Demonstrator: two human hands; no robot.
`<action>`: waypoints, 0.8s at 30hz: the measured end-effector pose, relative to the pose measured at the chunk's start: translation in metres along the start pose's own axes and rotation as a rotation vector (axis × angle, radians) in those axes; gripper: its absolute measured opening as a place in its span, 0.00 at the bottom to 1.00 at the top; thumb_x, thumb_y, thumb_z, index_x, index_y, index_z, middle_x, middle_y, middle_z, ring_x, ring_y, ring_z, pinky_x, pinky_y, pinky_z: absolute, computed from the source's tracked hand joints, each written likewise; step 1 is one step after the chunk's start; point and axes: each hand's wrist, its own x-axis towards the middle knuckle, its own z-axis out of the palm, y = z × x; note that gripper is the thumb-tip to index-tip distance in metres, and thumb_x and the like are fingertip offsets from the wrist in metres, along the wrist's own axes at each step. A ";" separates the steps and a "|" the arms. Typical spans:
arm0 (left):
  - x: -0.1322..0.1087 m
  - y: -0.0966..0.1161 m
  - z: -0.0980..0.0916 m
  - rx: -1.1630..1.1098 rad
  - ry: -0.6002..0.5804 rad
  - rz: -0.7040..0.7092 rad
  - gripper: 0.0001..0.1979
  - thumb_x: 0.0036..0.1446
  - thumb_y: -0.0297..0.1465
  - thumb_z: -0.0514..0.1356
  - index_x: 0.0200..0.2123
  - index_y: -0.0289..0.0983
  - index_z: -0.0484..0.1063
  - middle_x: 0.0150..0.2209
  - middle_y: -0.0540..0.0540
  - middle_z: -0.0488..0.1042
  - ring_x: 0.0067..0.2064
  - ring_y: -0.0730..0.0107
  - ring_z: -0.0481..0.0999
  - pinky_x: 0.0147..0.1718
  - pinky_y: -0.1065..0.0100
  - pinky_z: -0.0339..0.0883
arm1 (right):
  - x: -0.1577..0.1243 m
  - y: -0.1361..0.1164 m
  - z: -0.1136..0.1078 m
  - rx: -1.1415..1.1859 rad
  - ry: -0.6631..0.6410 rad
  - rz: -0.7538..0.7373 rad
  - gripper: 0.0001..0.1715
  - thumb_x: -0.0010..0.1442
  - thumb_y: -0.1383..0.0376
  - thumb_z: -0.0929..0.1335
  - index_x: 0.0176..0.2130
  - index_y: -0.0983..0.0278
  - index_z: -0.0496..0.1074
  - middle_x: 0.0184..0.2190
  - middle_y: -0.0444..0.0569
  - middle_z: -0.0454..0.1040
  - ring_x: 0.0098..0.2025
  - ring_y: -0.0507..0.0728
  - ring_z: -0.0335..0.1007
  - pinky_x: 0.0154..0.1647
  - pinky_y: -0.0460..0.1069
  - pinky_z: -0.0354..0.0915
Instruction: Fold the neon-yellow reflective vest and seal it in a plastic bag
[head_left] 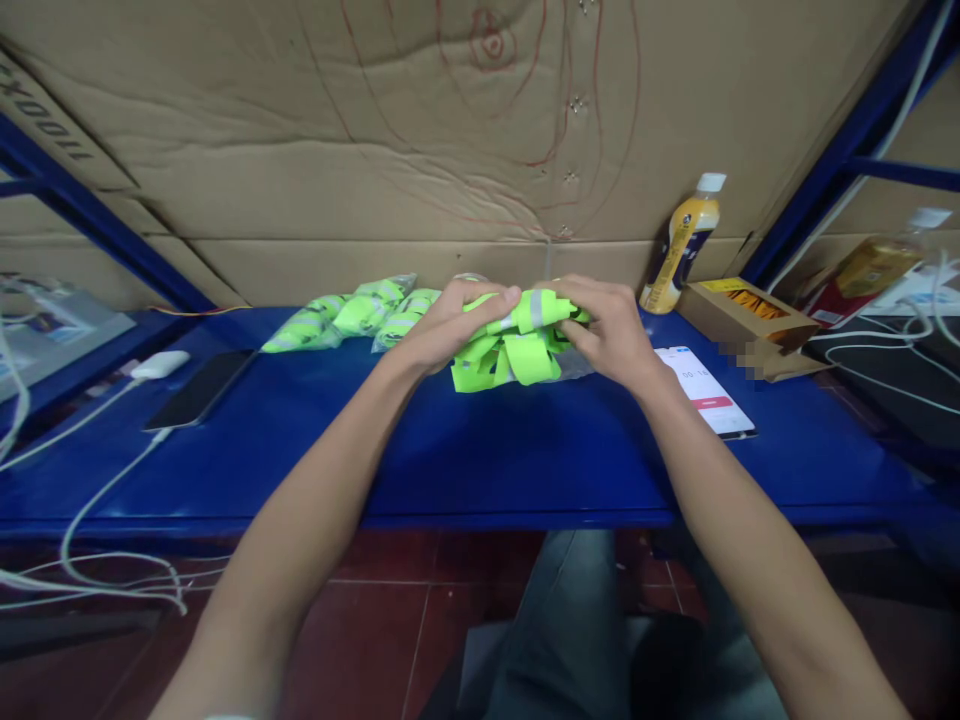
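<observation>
A bundle of neon-green reflective straps (pixel 517 345) lies on the blue shelf (pixel 480 470), at its middle. My left hand (pixel 450 325) grips the bundle's left side with curled fingers. My right hand (pixel 611 325) is closed on the right side, fingers pressed over the top strap with its grey reflective band. A bit of clear plastic shows under the bundle. Two more folded neon-green bundles (pixel 349 315) lie just to the left, apart from my hands.
A lit phone (pixel 705 390) lies right of my right hand. A yellow drink bottle (pixel 681 245) and a cardboard box (pixel 746 315) stand at back right. A dark phone (pixel 199 390) with white charger cable (pixel 105 490) lies left. Cardboard lines the back.
</observation>
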 end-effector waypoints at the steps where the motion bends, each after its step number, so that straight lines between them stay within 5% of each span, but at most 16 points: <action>1: 0.000 0.001 0.001 -0.105 -0.035 -0.080 0.32 0.58 0.62 0.68 0.27 0.37 0.76 0.26 0.46 0.74 0.28 0.66 0.75 0.27 0.66 0.69 | -0.002 0.001 0.002 -0.032 0.012 -0.033 0.27 0.65 0.72 0.65 0.58 0.60 0.81 0.55 0.52 0.84 0.56 0.63 0.81 0.59 0.57 0.73; 4: -0.001 0.003 0.003 -0.317 -0.126 -0.283 0.28 0.48 0.56 0.77 0.29 0.36 0.79 0.27 0.46 0.76 0.26 0.68 0.74 0.25 0.67 0.68 | -0.005 0.002 0.008 -0.105 0.022 -0.063 0.34 0.66 0.75 0.61 0.65 0.58 0.78 0.61 0.53 0.80 0.62 0.62 0.78 0.64 0.57 0.72; 7: -0.001 0.005 0.001 -0.324 -0.145 -0.318 0.26 0.42 0.49 0.81 0.32 0.35 0.82 0.30 0.45 0.79 0.28 0.68 0.77 0.27 0.68 0.70 | -0.003 0.001 0.010 -0.060 -0.026 -0.033 0.34 0.67 0.73 0.62 0.68 0.57 0.75 0.63 0.54 0.78 0.64 0.62 0.76 0.66 0.58 0.71; 13: 0.000 0.003 -0.009 0.180 -0.039 0.110 0.20 0.49 0.44 0.80 0.36 0.37 0.81 0.39 0.47 0.80 0.39 0.64 0.77 0.38 0.65 0.68 | 0.003 -0.002 -0.004 0.173 -0.149 0.134 0.52 0.65 0.50 0.75 0.79 0.58 0.58 0.76 0.58 0.65 0.75 0.68 0.65 0.75 0.63 0.63; 18: -0.004 0.004 0.004 0.473 -0.128 0.408 0.16 0.61 0.44 0.74 0.44 0.40 0.82 0.41 0.46 0.82 0.41 0.60 0.79 0.43 0.62 0.67 | 0.004 0.000 -0.009 0.206 -0.271 0.258 0.37 0.63 0.44 0.77 0.63 0.60 0.78 0.61 0.57 0.81 0.60 0.67 0.78 0.65 0.62 0.70; 21: -0.007 0.005 0.013 0.533 -0.141 0.499 0.15 0.67 0.46 0.69 0.46 0.41 0.82 0.39 0.44 0.81 0.41 0.58 0.79 0.43 0.60 0.68 | 0.006 -0.002 -0.012 0.292 -0.370 0.350 0.35 0.57 0.44 0.80 0.55 0.62 0.82 0.50 0.51 0.85 0.47 0.62 0.79 0.50 0.54 0.73; 24: -0.009 0.004 0.018 0.529 -0.132 0.556 0.13 0.68 0.44 0.68 0.47 0.42 0.83 0.43 0.41 0.82 0.52 0.50 0.78 0.50 0.54 0.71 | 0.009 -0.004 -0.018 0.421 -0.457 0.428 0.36 0.50 0.45 0.83 0.51 0.63 0.83 0.44 0.47 0.85 0.40 0.58 0.76 0.40 0.50 0.71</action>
